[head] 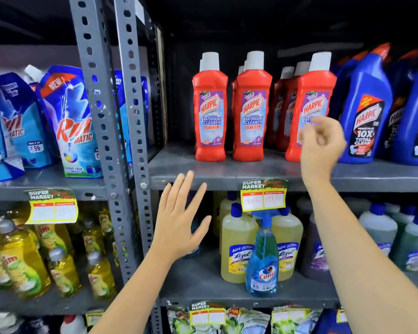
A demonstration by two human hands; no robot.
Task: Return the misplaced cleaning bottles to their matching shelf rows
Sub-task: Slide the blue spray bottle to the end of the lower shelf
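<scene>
Two empty hands: left hand [179,225] splayed, right hand [321,143] curled.

- Your red Harpic bathroom cleaner bottles [210,112] have white caps and purple labels.
- Your blue Harpic bottles [364,109] have red caps.
- Your Colin spray bottle [262,263] is blue.

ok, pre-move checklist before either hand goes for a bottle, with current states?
1. Left hand free: ok, open, fingers spread, holding nothing.
2. Right hand free: cannot tell, blurred, fingers curled in front of the right-most front red Harpic bottle.
3. Misplaced item spotted: ok, blue Colin spray bottle stands in front of the yellow Lizol bottles.
4. Spray bottle upright and reachable: ok, at shelf front.
5. Colin's matching row in view: not ok, none visible.
6. Red Harpic row standing: ok, all upright.
</scene>
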